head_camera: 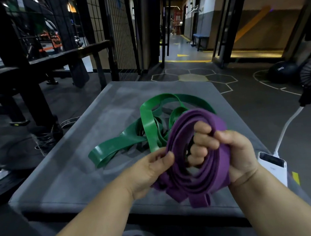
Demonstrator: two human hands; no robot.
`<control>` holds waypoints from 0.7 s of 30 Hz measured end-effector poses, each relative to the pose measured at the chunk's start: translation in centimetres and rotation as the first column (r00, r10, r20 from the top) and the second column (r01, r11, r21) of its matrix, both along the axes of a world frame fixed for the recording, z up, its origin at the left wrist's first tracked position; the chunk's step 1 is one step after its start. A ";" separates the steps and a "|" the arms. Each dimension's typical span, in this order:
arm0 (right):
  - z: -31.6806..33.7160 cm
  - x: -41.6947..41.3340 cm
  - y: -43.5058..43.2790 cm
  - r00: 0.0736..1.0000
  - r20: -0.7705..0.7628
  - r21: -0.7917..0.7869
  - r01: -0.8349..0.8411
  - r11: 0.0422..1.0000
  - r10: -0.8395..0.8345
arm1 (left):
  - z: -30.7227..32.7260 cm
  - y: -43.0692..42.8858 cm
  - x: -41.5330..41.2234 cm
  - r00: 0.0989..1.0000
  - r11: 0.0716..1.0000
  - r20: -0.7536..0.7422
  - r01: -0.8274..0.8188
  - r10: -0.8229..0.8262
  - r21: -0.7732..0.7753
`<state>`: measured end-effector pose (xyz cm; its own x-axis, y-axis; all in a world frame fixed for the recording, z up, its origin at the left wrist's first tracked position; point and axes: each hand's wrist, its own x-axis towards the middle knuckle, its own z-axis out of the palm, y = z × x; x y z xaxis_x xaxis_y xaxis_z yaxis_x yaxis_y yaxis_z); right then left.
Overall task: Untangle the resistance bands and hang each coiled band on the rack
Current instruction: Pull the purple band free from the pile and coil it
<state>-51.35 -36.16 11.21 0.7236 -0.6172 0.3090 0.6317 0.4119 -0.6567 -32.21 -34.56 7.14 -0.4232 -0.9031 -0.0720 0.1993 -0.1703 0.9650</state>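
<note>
Coiled flat purple rubber resistance band (201, 178) is held just above grey padded bench (79, 164). R hand (230, 148) has fingers curled thru coil centre, gripping the strands; L hand (150, 170) pinches its left edge. Prob. light, floppy, grippy: hold all loops together or coil springs apart. Wide green rubber band (148, 126) lies tangled on bench behind. Dark gym floor (265, 115), black steel frame (34, 103) at left.
</note>
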 end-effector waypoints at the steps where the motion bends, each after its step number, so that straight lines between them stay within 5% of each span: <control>1: 0.1 -0.2 -0.3 0.998 0.039 0.055 0.043 0.998 -0.045 | -0.1 0.1 -0.1 0.999 0.999 0.034 0.007 -0.008 0.047; 8: 0.0 -0.8 -1.6 0.959 0.141 0.239 0.207 0.949 -0.245 | -0.4 -0.2 -1.2 0.986 0.936 -0.088 -0.103 0.140 0.336; 13: 0.4 -0.4 -2.0 0.870 0.234 0.355 0.340 0.871 -0.434 | -0.3 -0.2 -2.4 0.867 0.818 -0.272 -0.228 0.417 0.529; 21: 0.0 0.6 -2.9 0.895 0.286 0.326 0.244 0.913 -0.341 | 1.3 0.6 -3.0 0.941 0.863 -0.251 -0.073 0.225 0.499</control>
<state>-50.77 -39.02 11.25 0.3820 -0.8794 0.2843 0.9109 0.3064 -0.2764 -35.23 -34.01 8.40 -0.3561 -0.8425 -0.4043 0.5176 -0.5380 0.6653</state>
